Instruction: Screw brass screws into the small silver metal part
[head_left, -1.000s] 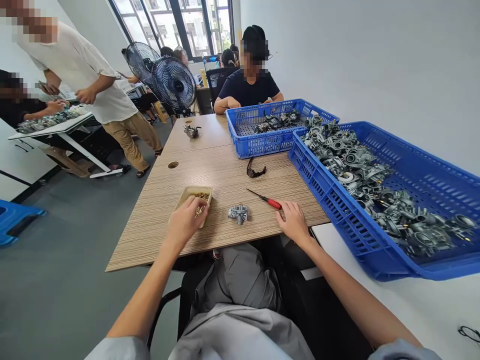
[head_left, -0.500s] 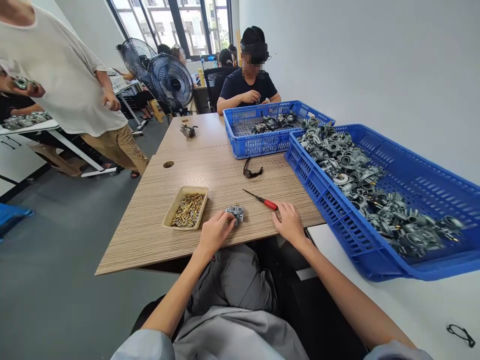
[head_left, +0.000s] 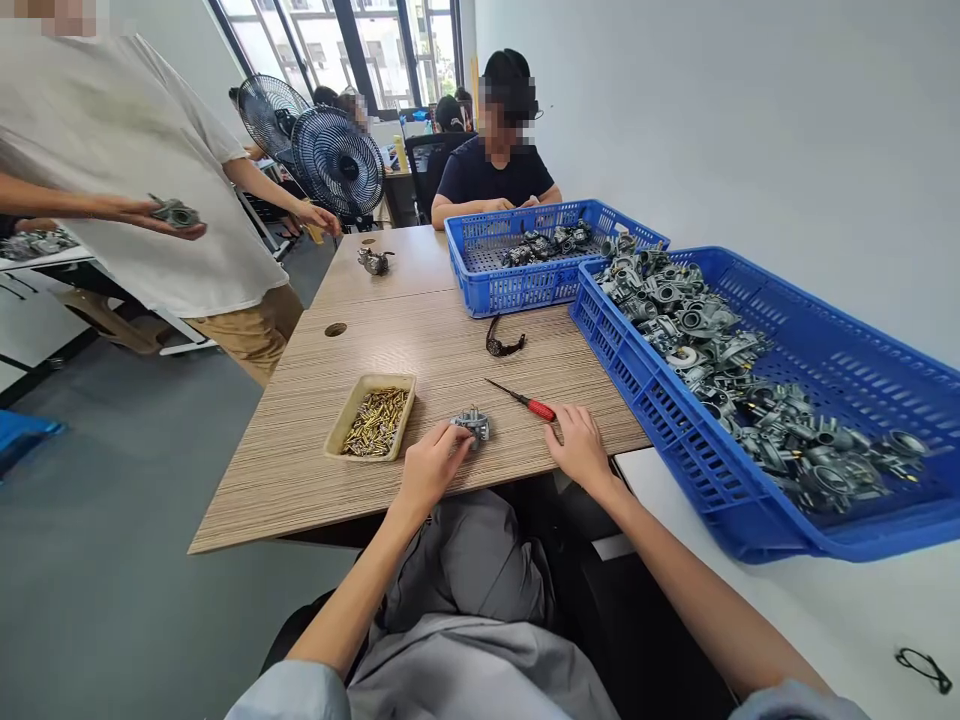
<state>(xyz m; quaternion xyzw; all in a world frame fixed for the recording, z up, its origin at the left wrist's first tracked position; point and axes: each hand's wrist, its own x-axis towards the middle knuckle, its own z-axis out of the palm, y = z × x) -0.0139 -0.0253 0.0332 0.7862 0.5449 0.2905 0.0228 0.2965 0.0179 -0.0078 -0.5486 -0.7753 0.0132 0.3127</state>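
Near the front edge of the table, my left hand [head_left: 433,462] has its fingers closed on a small grey metal carburetor [head_left: 472,425] that rests on the wood. My right hand [head_left: 579,447] lies on the tabletop with its fingers stretched out. Its fingertips are at the handle end of a red-handled screwdriver [head_left: 538,408]; whether they touch it I cannot tell. The screwdriver's dark shaft points away to the left. Left of my left hand stands a cream plastic tray [head_left: 411,400] holding many small brass-coloured parts [head_left: 375,422].
A blue crate [head_left: 675,455] piled with carburetors [head_left: 697,320] stands at right, another blue crate [head_left: 495,292] behind it. A black watch-like strap [head_left: 504,345] and another carburetor [head_left: 375,262] lie farther back. One person [head_left: 499,165] sits opposite; another [head_left: 142,170] stands left, holding a carburetor.
The standing person has moved closer to the table, stretching one hand toward its far left edge and holding a carburetor out in the other. My hands have hardly moved.
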